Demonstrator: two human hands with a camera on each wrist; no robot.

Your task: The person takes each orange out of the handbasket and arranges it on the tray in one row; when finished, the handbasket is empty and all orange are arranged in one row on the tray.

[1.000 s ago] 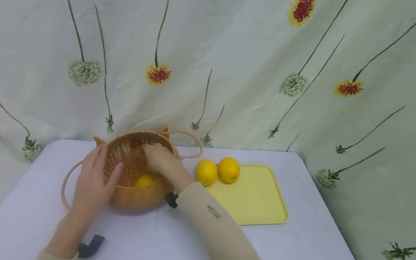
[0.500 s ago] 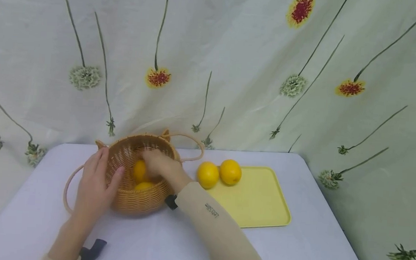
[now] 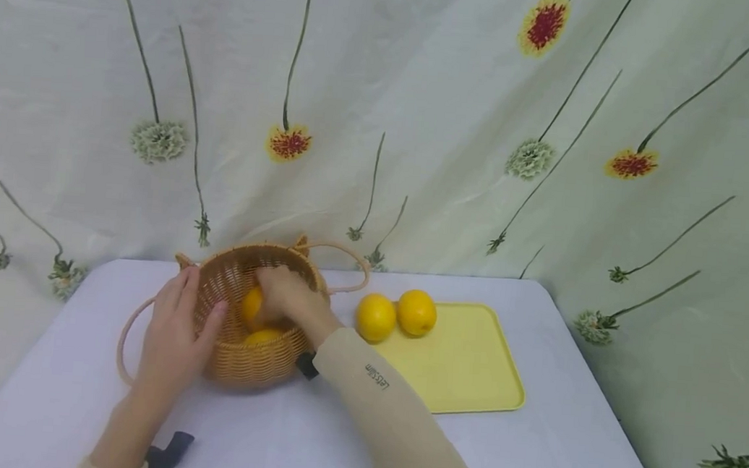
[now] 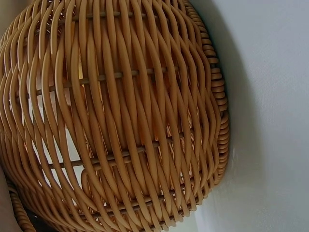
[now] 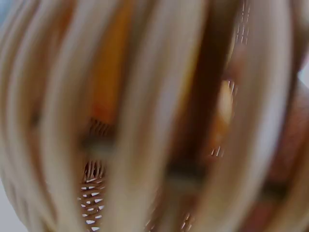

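A round wicker basket (image 3: 244, 366) with loop handles stands tilted toward me in the head view. My left hand (image 3: 174, 340) rests against its left side, fingers straight along the rim and thumb apart. In the left wrist view the woven wall (image 4: 130, 106) takes up most of the picture. My right hand (image 3: 288, 297) reaches inside the basket and holds an orange (image 3: 252, 305), its fingertips hidden behind the hand and fruit. Another orange (image 3: 264, 336) lies lower in the basket, near the front rim. The right wrist view looks through blurred wicker strands (image 5: 145, 121) at orange colour within.
To the right of the basket lies a yellow tray (image 3: 463, 363). Two oranges sit at its back left corner: a left one (image 3: 376, 317) and a right one (image 3: 417, 312). White cloth covers the table (image 3: 256, 436); a flower-print curtain (image 3: 385, 82) hangs behind.
An orange has come into view beside my right hand inside the basket, up from behind the hand. My left hand has stayed at the basket's side. The head view has shifted slightly.
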